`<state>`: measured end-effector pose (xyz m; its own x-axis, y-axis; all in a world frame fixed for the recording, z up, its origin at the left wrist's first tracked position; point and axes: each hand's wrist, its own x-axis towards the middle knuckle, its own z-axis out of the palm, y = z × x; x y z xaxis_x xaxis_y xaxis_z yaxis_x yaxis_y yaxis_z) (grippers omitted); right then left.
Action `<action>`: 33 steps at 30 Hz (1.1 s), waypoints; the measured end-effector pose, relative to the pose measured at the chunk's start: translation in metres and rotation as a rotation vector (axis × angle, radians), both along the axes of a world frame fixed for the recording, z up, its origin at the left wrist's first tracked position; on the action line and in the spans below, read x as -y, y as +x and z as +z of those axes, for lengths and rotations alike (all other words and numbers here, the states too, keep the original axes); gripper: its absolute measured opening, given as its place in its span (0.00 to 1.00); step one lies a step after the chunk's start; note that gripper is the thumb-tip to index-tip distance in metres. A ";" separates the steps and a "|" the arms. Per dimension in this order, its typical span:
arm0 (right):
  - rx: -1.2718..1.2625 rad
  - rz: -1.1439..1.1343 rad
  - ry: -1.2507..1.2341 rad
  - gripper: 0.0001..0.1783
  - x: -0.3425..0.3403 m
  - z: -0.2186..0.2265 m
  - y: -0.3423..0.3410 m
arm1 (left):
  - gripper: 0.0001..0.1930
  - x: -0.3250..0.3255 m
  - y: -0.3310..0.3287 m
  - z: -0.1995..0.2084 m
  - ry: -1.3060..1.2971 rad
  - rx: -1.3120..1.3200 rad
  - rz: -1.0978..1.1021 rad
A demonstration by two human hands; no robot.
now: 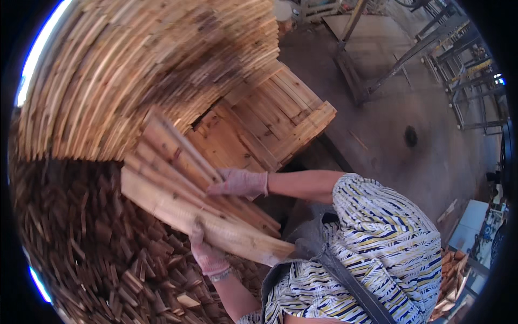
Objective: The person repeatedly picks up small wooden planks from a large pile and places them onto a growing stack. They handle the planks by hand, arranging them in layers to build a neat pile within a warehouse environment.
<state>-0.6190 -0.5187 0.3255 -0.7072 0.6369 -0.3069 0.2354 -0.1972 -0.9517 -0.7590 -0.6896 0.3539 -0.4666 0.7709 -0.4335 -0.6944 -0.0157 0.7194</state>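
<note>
A fanned bundle of several wooden boards slants across in front of my body, its lower ends close to a dark apron. My left hand, in a pale pinkish glove, is closed round the lower edge of the widest, palest board. From above, my right hand, gloved alike, grips the upper boards of the same bundle. The boards' edges partly hide the fingers of both hands. Just beyond my right hand lies a low, flat stack of planks.
A tall, dense stack of planks rises at the upper left. Below it spreads a large heap of short wood offcuts. Metal frames stand on the concrete floor at the right, with a dark round spot there.
</note>
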 end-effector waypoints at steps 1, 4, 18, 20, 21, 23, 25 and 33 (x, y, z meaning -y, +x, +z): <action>0.133 -0.024 0.075 0.47 -0.023 0.007 0.009 | 0.31 -0.025 -0.010 -0.022 -0.051 0.031 -0.007; 0.536 -0.085 0.275 0.47 -0.095 -0.017 0.057 | 0.26 -0.104 0.000 -0.066 -0.050 0.179 -0.155; 1.054 -0.391 0.194 0.48 -0.198 -0.114 0.201 | 0.35 -0.322 0.067 -0.277 -0.410 -0.081 -0.610; 1.151 -0.380 0.117 0.48 -0.199 -0.142 0.208 | 0.40 -0.329 0.067 -0.304 -0.462 -0.356 -0.690; 1.197 -0.376 0.085 0.48 -0.204 -0.154 0.212 | 0.44 -0.337 0.066 -0.315 -0.487 -0.470 -0.706; 1.249 -0.366 0.149 0.50 -0.217 -0.166 0.196 | 0.52 -0.349 0.060 -0.312 -0.592 -0.643 -0.732; 1.167 -0.474 0.297 0.53 -0.216 -0.183 0.181 | 0.64 -0.365 0.063 -0.270 -0.749 -0.777 -0.792; 1.473 -0.317 0.454 0.60 -0.217 -0.182 0.140 | 0.70 -0.383 0.107 -0.258 -1.043 -1.032 -0.808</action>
